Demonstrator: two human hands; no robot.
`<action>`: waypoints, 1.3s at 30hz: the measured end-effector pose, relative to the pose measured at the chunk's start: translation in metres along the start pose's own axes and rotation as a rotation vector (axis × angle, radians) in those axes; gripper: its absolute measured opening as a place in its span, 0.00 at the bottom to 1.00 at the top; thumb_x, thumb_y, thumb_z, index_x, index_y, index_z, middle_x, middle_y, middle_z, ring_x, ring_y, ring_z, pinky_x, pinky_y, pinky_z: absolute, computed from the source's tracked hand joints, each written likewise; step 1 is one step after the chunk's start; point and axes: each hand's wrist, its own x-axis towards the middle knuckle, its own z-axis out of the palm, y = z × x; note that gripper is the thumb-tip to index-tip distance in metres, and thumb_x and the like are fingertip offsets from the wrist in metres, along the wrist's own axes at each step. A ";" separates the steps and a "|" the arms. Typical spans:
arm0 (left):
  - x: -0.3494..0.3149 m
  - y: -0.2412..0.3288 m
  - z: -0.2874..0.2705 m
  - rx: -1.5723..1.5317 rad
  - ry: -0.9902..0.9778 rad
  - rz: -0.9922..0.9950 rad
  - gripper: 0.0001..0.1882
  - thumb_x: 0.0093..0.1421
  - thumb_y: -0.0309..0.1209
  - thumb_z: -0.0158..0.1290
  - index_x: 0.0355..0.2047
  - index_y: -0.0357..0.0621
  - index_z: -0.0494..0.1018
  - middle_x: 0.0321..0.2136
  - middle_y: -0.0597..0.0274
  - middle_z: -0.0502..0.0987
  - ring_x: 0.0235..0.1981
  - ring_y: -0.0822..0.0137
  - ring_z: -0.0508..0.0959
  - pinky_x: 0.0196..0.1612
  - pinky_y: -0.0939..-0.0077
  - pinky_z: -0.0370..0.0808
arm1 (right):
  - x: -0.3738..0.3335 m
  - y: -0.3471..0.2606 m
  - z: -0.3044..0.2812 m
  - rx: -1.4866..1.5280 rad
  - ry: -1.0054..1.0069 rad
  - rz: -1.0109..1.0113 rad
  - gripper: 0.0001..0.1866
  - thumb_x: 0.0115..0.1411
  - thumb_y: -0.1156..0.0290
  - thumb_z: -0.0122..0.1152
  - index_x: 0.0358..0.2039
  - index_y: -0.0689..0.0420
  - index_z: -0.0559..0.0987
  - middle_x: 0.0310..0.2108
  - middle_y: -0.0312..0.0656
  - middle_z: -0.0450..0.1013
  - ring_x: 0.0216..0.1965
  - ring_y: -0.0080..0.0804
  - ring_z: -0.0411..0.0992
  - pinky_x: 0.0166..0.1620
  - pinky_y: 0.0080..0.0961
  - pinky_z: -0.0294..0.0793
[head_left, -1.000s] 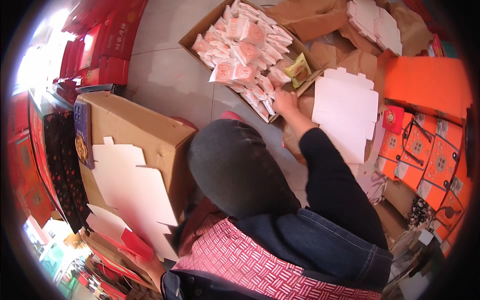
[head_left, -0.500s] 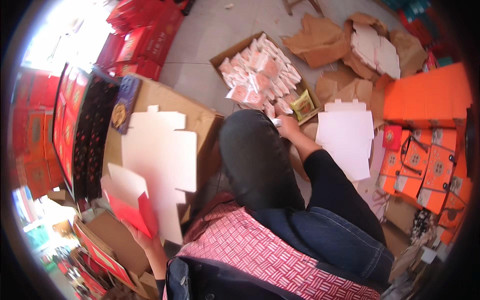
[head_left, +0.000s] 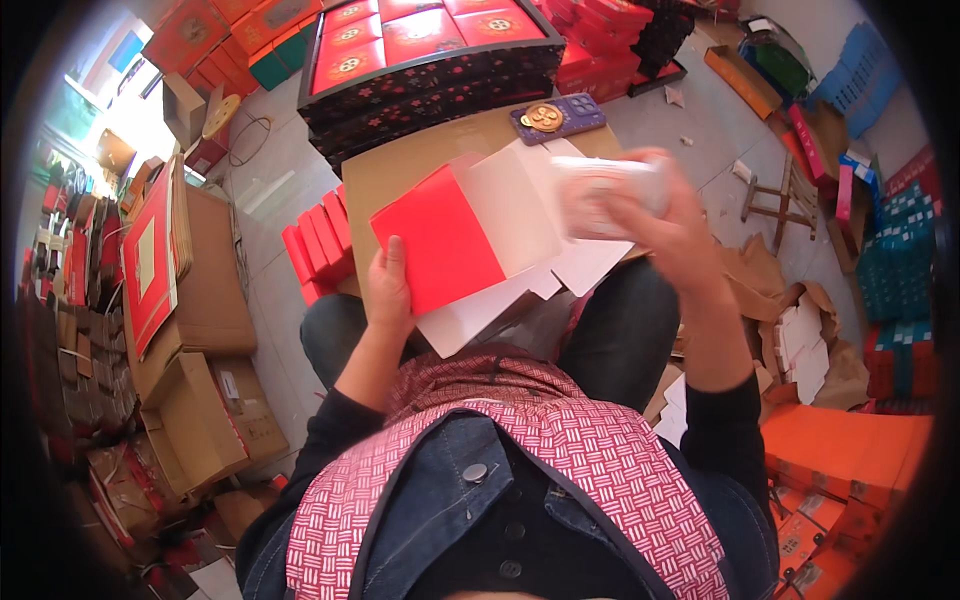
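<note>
My left hand [head_left: 392,285] is closed on the edge of a small red box [head_left: 440,240], its thumb lying on the red face. The box's pale open flaps [head_left: 512,215] point right. My right hand [head_left: 665,225] grips a white-and-pink wrapped packet [head_left: 595,195], blurred by motion, just right of those flaps. What is inside the wrapper cannot be made out. Under the red box lies a flat white carton blank [head_left: 470,320], resting on a brown cardboard box [head_left: 375,170] in front of me.
A dark blue phone [head_left: 575,115] with a gold round ornament lies on the brown box's far edge. Behind it stands a black patterned tray [head_left: 430,95] of red boxes. Red boxes [head_left: 320,240] stand at left, a wooden stool [head_left: 780,210] and brown paper [head_left: 755,280] at right.
My view has swung left. My right hand has come up from the carton of wrapped packets with one packet, and the red box has moved in front of me in my left hand.
</note>
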 end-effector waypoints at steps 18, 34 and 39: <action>-0.005 0.022 0.006 0.142 -0.085 0.549 0.35 0.61 0.27 0.54 0.65 0.45 0.51 0.62 0.56 0.59 0.58 0.67 0.65 0.58 0.69 0.65 | 0.003 0.050 0.141 0.175 -0.035 -0.320 0.39 0.60 0.71 0.59 0.66 0.62 0.48 0.56 0.49 0.63 0.55 0.35 0.65 0.53 0.27 0.68; -0.011 0.055 0.010 0.444 -0.282 0.177 0.13 0.69 0.34 0.44 0.48 0.39 0.66 0.39 0.63 0.72 0.41 0.75 0.73 0.45 0.82 0.71 | -0.013 0.053 0.123 0.347 -0.064 -0.026 0.16 0.67 0.64 0.50 0.49 0.62 0.73 0.34 0.34 0.74 0.34 0.18 0.68 0.40 0.15 0.68; -0.075 0.019 0.008 0.232 -0.136 -0.162 0.21 0.71 0.42 0.35 0.44 0.38 0.71 0.35 0.65 0.75 0.37 0.78 0.75 0.41 0.84 0.73 | -0.074 0.075 0.128 0.125 -0.077 -0.004 0.16 0.67 0.65 0.50 0.34 0.68 0.78 0.40 0.43 0.74 0.42 0.25 0.70 0.45 0.21 0.69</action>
